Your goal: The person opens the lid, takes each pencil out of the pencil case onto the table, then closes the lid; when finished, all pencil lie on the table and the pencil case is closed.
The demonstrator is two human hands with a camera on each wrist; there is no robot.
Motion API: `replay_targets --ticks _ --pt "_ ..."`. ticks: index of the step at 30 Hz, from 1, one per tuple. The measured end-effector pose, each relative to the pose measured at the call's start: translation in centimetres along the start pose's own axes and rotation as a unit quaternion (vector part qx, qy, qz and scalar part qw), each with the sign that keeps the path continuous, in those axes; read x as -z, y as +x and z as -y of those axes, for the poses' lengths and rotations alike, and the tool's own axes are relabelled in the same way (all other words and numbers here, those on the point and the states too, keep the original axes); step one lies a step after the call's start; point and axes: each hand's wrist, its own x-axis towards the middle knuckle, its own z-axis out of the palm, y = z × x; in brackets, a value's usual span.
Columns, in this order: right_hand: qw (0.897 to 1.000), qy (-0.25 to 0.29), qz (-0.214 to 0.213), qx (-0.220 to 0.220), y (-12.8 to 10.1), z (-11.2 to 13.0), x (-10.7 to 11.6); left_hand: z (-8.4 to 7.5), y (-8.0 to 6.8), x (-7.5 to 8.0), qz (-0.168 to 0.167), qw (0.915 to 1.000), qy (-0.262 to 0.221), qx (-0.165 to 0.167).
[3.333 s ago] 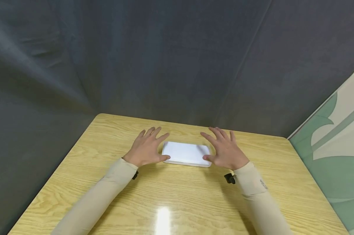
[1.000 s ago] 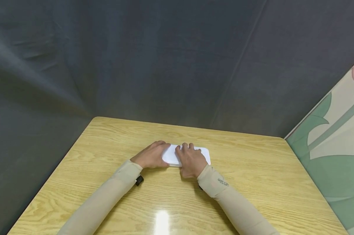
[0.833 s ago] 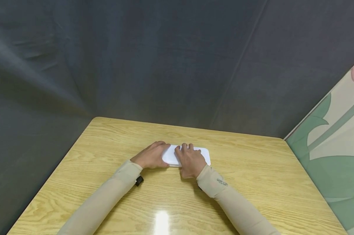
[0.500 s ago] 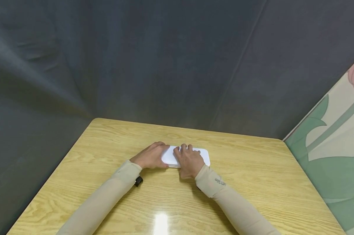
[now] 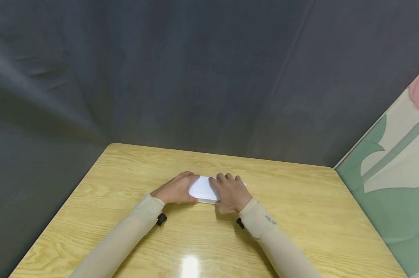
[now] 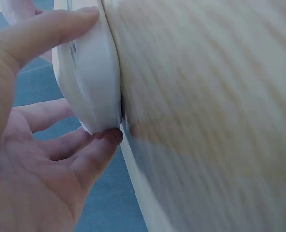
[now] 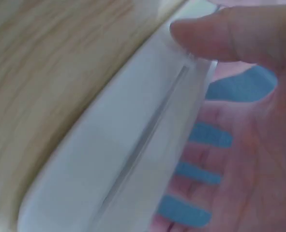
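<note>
A flat white case (image 5: 201,189) with rounded corners lies on the wooden table (image 5: 195,235). My left hand (image 5: 176,189) grips its left end, the thumb along the near side and the other fingers about the end. Over the right half arches my right hand (image 5: 232,194), its thumb at the near side and its fingertips toward the far edge. In the right wrist view a long seam runs along the side of the case (image 7: 84,140), with the thumb (image 7: 205,38) pressed there. The left wrist view shows a fingertip under the corner of the case (image 6: 92,72).
Behind the table hangs a dark grey curtain (image 5: 202,77). To the right is a panel with a green leaf and pink flower print (image 5: 397,181). A bright light reflection lies on the table's near part.
Both hands, at first spread apart at the ends of the case, have come to hold it. Within the last half second my right hand has shifted a little right along it.
</note>
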Motion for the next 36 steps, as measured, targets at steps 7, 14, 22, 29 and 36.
replay_targets --ticks 7,14,22,29,36 --pt "0.986 0.154 0.045 0.036 -1.2 -3.8 1.1 0.3 0.0 0.1 -0.011 0.9989 -0.044 0.016" --pt "0.971 0.230 0.055 0.026 -2.6 -6.8 1.2 0.5 -0.3 0.3 -0.009 0.9974 -0.064 0.033" --pt "0.969 0.236 0.071 0.028 -3.3 -7.0 1.2 0.8 -0.7 -0.1 0.000 0.9951 -0.083 0.055" --pt "0.921 0.382 0.076 -0.006 -3.3 -8.6 0.9 0.7 -1.1 -0.2 0.008 0.9939 -0.075 0.080" --pt "0.848 0.527 0.046 -0.019 -2.8 -10.7 0.1 0.6 -1.2 -0.4 0.001 0.9929 -0.070 0.096"
